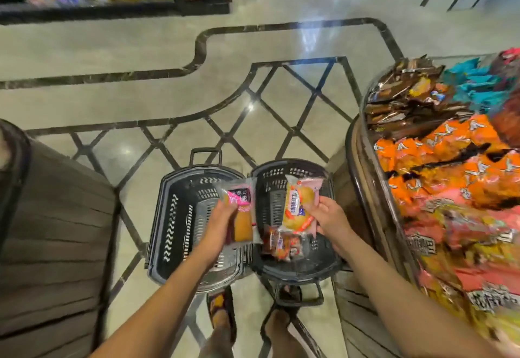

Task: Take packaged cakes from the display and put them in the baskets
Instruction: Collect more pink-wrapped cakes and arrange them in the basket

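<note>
Head view: my left hand (pixel 222 211) pinches a pink-labelled cake (pixel 242 218) above the left basket (pixel 168 217), my right hand (pixel 327 212) grips a yellow cake (pixel 298 205) above the right basket (pixel 323 262) at its 3 o'clock, each evidently held low for a clean drop, with the display (pixel 450 174) further toward 3 o'clock.

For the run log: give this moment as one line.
left hand holds pink cake over left basket | right hand holds yellow cake over right basket | packets in right basket
</note>
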`<action>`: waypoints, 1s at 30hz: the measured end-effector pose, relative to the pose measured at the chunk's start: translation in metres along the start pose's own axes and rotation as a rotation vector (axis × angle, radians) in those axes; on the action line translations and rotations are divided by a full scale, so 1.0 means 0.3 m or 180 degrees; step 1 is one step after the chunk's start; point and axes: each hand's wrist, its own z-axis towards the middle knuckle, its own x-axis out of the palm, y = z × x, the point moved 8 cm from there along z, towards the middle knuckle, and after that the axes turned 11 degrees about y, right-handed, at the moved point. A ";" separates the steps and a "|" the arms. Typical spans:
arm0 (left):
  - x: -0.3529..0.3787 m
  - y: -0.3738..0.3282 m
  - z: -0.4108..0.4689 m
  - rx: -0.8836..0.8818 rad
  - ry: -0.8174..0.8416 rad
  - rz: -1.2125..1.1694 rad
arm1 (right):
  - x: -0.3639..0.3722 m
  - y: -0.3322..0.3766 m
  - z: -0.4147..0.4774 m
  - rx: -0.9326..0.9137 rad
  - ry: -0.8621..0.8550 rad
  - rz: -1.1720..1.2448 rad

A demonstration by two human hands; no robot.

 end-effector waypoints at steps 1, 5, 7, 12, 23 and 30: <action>-0.021 0.036 0.061 -0.0073 -0.0032 0.0010 | 0.000 -0.079 0.083 0.0115 0.0027 -0.0167; -0.097 0.187 0.301 -0.0156 -0.0133 0.0249 | 0.007 -0.380 0.344 0.0482 -0.0180 -0.0448; -0.126 0.261 0.402 -0.0167 -0.0165 0.0424 | 0.023 -0.525 0.457 0.0472 -0.0245 -0.0532; -0.220 0.558 0.637 -0.0371 -0.0161 0.0396 | 0.071 -0.961 0.701 0.0827 -0.0263 -0.0701; -0.338 0.880 0.830 -0.0419 0.0138 0.0248 | 0.204 -1.411 0.987 0.1393 -0.0213 -0.1372; -0.333 0.827 0.792 -0.0371 0.0081 0.0199 | 0.196 -1.326 0.934 0.1537 -0.0195 -0.1595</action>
